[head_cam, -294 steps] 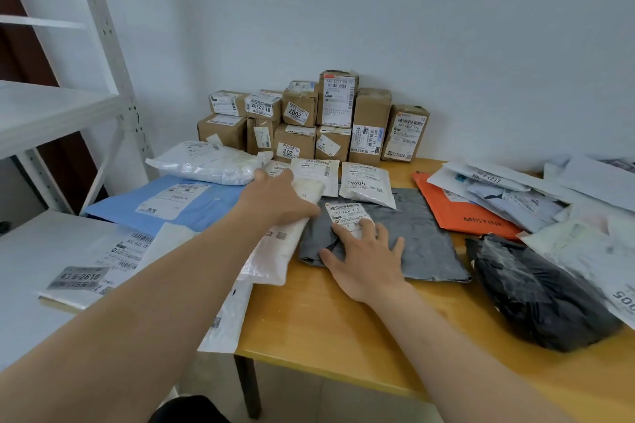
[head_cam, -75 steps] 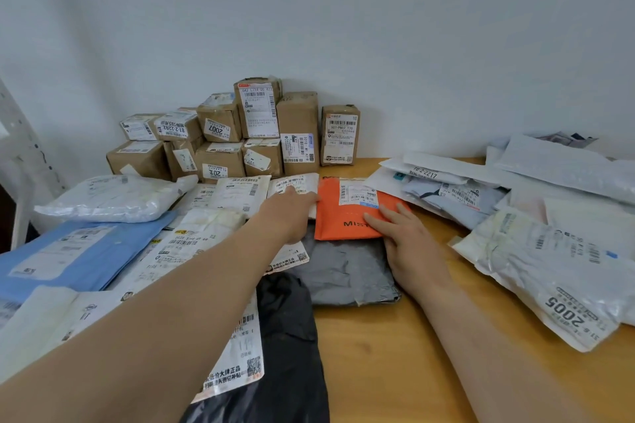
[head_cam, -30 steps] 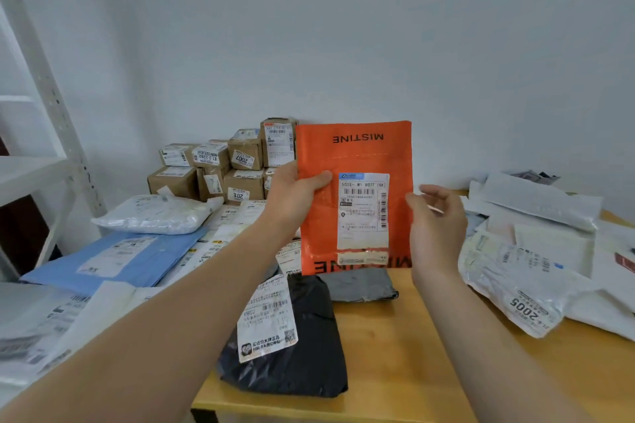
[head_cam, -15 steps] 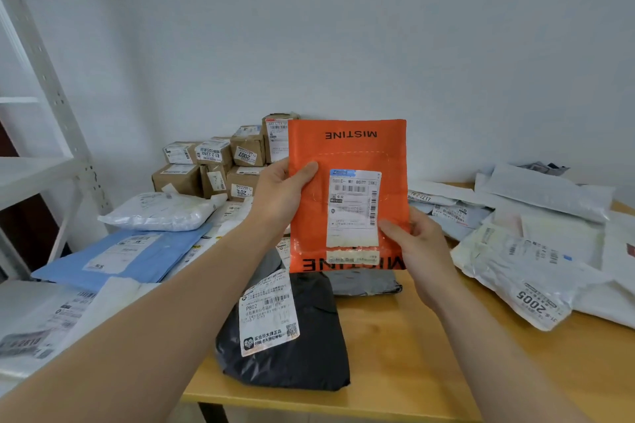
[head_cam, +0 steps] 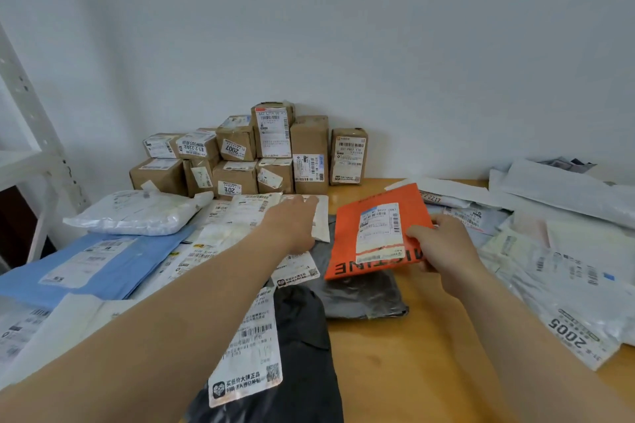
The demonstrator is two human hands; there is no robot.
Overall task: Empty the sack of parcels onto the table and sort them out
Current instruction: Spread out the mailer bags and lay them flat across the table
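My right hand (head_cam: pixel 443 244) grips the lower right edge of an orange MISTINE mailer (head_cam: pixel 374 213), which is tilted low over a grey mailer (head_cam: pixel 360 295). My left hand (head_cam: pixel 292 223) reaches forward with fingers spread and rests on small white labelled packets (head_cam: pixel 247 208); it holds nothing. A black bag (head_cam: pixel 302 354) with a large white label lies in front, under my left forearm. Brown cardboard boxes (head_cam: pixel 271 154) are stacked against the wall.
A puffy white bag (head_cam: pixel 137 211) and a blue mailer (head_cam: pixel 96 261) lie at the left, with white mailers (head_cam: pixel 41 330) below them. A heap of white and grey mailers (head_cam: pixel 556 251) covers the right side. The wooden table (head_cam: pixel 422 361) shows near me. A white metal shelf (head_cam: pixel 31 134) stands far left.
The orange mailer has come down from upright in front of me to low over the grey mailer. My left hand let go of it and reached to the white packets.
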